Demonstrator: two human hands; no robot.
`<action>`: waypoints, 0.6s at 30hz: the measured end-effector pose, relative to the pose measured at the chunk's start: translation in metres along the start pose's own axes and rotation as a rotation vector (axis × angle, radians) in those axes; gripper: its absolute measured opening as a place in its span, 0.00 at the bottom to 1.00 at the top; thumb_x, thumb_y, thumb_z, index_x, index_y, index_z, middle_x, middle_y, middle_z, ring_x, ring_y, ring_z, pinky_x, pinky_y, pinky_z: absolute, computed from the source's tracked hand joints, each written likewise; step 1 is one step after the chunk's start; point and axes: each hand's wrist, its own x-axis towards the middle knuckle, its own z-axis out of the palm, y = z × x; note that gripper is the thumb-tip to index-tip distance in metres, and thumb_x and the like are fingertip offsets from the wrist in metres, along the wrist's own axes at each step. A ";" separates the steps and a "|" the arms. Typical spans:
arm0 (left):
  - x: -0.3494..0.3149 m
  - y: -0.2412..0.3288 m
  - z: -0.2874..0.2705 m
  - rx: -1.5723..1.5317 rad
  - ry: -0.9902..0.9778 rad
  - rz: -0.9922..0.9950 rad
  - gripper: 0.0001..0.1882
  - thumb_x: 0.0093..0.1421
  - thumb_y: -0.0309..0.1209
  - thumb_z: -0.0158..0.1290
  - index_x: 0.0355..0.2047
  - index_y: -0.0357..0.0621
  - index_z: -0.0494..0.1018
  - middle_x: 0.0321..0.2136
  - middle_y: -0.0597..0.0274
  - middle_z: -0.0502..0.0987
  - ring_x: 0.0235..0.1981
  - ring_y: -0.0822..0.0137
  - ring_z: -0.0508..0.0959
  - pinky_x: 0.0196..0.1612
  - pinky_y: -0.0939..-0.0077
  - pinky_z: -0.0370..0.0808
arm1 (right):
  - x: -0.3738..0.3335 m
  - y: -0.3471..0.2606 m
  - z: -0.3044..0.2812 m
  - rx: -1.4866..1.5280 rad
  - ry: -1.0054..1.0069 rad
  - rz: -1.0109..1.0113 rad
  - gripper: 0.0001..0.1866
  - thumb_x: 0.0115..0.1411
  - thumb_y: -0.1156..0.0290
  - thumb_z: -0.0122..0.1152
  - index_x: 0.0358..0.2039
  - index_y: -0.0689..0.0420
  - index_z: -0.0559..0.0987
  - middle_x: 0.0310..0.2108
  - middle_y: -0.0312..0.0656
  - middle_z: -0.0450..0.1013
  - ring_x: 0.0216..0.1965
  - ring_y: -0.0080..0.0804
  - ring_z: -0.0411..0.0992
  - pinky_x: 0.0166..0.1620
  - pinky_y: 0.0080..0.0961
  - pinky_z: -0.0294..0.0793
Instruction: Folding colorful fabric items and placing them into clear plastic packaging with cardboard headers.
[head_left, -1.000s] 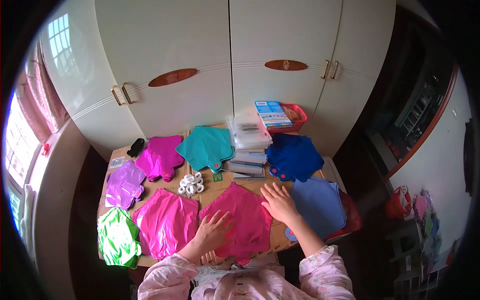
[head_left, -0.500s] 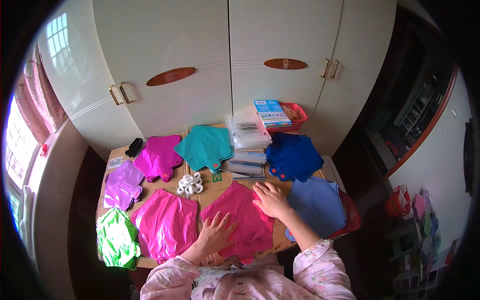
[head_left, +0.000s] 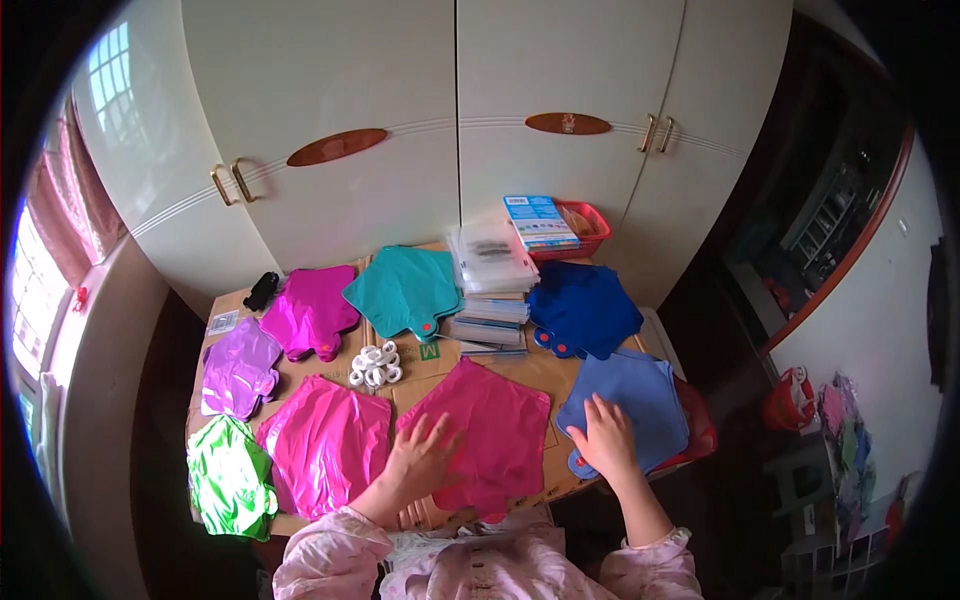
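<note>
A deep pink flat foil sheet, shaped like a folded foil balloon (head_left: 490,425), lies in front of me with a small tab at its near edge. Over its left side is my left hand (head_left: 424,460), open with fingers spread, and nothing shows in it. My right hand (head_left: 606,436), also open, rests on or just above a light blue foil balloon (head_left: 650,400); whether its fingertips press on it I cannot tell. A shiny pink foil balloon (head_left: 330,440) lies left of my left hand. Beyond the right hand is a dark blue stack of balloons (head_left: 590,305) with red-dotted tabs.
Around the cardboard-covered table (head_left: 420,375) lie green (head_left: 230,475), lilac (head_left: 240,372), magenta (head_left: 312,310) and teal (head_left: 405,290) balloons. White ribbon rolls (head_left: 376,364), clear plastic sleeves (head_left: 490,258), a black object (head_left: 262,291) and a red basket (head_left: 597,228) stand toward the cupboard (head_left: 330,80).
My right hand has left the deep pink balloon's right edge and moved right to the light blue one. My left hand has shifted slightly left. The view has tilted a little.
</note>
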 end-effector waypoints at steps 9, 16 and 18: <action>0.061 0.008 -0.028 -0.172 0.129 0.136 0.29 0.56 0.50 0.54 0.51 0.45 0.71 0.51 0.55 0.72 0.54 0.57 0.71 0.50 0.58 0.70 | -0.019 -0.009 0.037 0.223 0.269 0.012 0.07 0.56 0.70 0.60 0.32 0.60 0.80 0.33 0.47 0.78 0.35 0.44 0.78 0.36 0.37 0.77; 0.109 0.061 0.016 -0.271 0.100 0.312 0.23 0.51 0.39 0.58 0.47 0.46 0.74 0.46 0.58 0.75 0.51 0.58 0.73 0.49 0.62 0.71 | -0.012 0.003 0.031 0.596 0.320 0.288 0.06 0.52 0.71 0.66 0.26 0.61 0.81 0.22 0.45 0.78 0.23 0.33 0.77 0.28 0.28 0.73; 0.116 0.072 0.012 -0.320 0.227 0.341 0.23 0.50 0.36 0.59 0.47 0.46 0.73 0.47 0.58 0.74 0.51 0.59 0.73 0.49 0.63 0.71 | -0.011 0.008 0.032 0.735 0.297 0.371 0.07 0.52 0.71 0.68 0.25 0.62 0.81 0.20 0.42 0.77 0.21 0.26 0.75 0.26 0.25 0.71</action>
